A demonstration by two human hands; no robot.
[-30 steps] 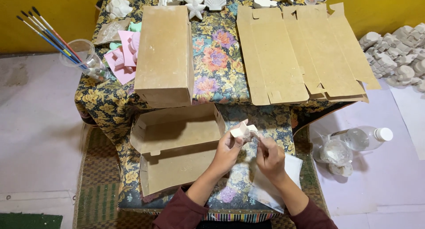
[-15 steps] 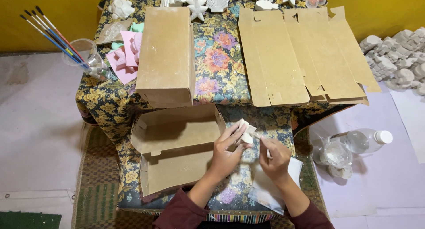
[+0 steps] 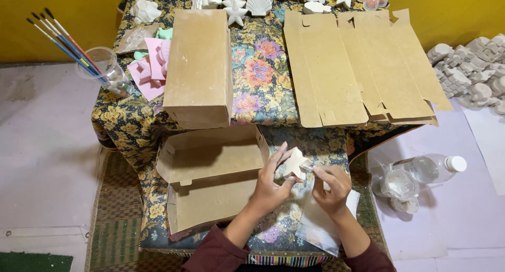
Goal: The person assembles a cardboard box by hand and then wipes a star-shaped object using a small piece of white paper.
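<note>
Star figure turned in the hands, hands drawn slightly nearer the body

A second ago the left hand held the white star-shaped plaster figure up by the corner of the open cardboard box, with the right hand just beside it. Since then both hands have slid a little right and toward the person, so the figure now sits past the box's flap, over the flowered cloth. The figure has been turned: its points now spread flat toward the camera. The right hand's fingers have closed in on its right point, touching it.
</note>
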